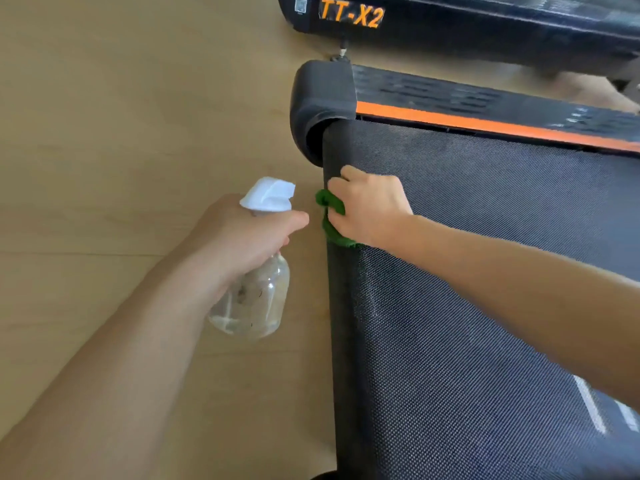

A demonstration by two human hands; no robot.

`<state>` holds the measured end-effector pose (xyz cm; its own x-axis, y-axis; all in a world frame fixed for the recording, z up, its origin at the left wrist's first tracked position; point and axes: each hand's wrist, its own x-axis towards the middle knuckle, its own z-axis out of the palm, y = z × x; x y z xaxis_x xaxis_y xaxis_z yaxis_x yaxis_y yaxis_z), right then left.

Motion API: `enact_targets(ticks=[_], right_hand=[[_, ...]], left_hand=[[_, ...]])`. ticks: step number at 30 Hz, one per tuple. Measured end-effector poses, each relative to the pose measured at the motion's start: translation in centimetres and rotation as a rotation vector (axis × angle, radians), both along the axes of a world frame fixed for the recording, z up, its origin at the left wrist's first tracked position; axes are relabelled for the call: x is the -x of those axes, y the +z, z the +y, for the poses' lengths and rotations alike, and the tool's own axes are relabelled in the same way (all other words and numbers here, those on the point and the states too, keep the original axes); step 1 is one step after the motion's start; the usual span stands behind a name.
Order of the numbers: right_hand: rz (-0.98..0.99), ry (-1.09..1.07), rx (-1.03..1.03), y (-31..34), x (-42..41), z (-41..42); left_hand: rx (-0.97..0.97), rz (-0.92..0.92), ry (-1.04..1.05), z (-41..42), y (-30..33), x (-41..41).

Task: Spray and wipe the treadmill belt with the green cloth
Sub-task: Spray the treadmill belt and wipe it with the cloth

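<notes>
A single head-worn camera looks steeply down and forward, close over the rear end of a treadmill belt [485, 271], which fills the frame from 1 to 5 o'clock. Wooden floor [121, 133] takes 7 to 11 o'clock. At 12 to 1 o'clock the far edge catches a second machine [485, 26]. Wide-angle bending shows at the borders.
</notes>
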<state>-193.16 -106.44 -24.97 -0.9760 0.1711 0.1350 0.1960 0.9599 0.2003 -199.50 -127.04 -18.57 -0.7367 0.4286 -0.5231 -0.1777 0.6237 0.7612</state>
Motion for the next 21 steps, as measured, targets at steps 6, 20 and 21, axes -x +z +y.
enact_targets(ticks=[6, 20, 21], right_hand=[[-0.283, 0.017, -0.086, 1.0, -0.4, -4.2], [-0.542, 0.133, -0.211, 1.2, -0.4, -7.5], [-0.536, 0.094, -0.216, 1.0, -0.1, -7.2]], left_hand=[[0.105, 0.046, -0.077, -1.7, 1.1, 0.2], [0.127, 0.087, -0.195, -3.3, 2.8, -0.5], [0.13, 0.074, -0.22, -3.3, 2.8, -0.5]])
